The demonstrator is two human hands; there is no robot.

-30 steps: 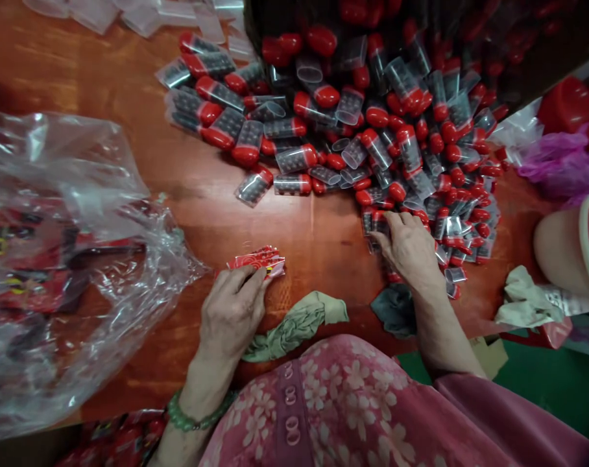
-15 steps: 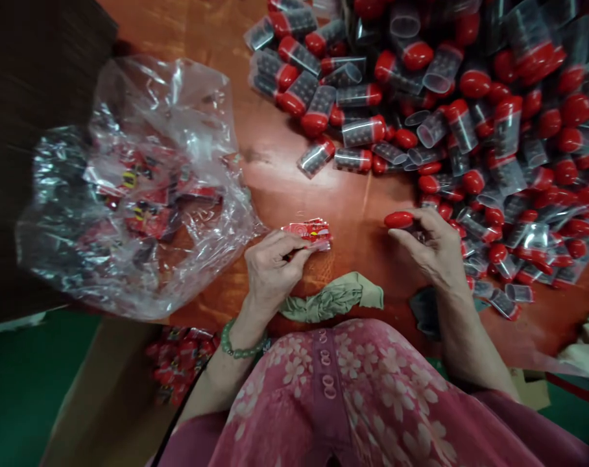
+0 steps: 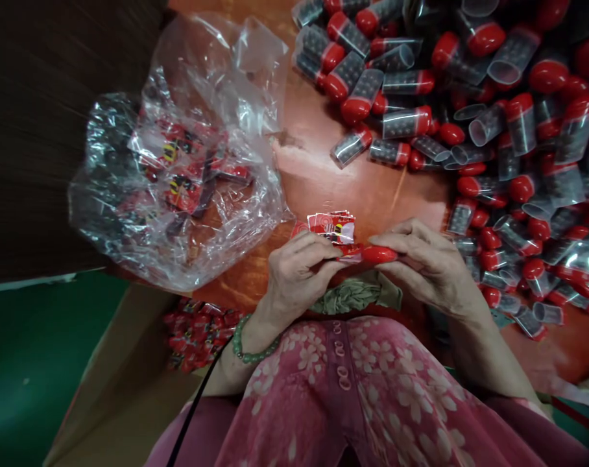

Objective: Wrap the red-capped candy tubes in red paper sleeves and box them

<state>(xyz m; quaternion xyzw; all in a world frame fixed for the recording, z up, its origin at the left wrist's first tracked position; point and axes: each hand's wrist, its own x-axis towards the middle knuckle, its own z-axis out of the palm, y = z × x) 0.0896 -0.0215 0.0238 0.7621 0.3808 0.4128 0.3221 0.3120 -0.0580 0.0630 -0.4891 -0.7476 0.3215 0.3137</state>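
My left hand (image 3: 297,269) is closed on a small stack of red printed labels (image 3: 332,227), held just above the reddish-brown table (image 3: 324,178). My right hand (image 3: 423,263) is closed on a capsule with a red cap (image 3: 378,254), whose cap end points left and touches the labels. The two hands meet at the table's near edge. A large pile of the same clear, red-capped capsules (image 3: 469,123) covers the table to the right and behind my right hand.
A crumpled clear plastic bag (image 3: 178,162) holding red packets lies at the left. A green cloth (image 3: 353,298) sits at the table edge under my hands. A cardboard box (image 3: 129,376) with red packets (image 3: 197,334) stands below left, on a green floor.
My right hand picked a red-capped capsule out of the pile and carried it left to meet the labels in my left hand. The view swung right and down.
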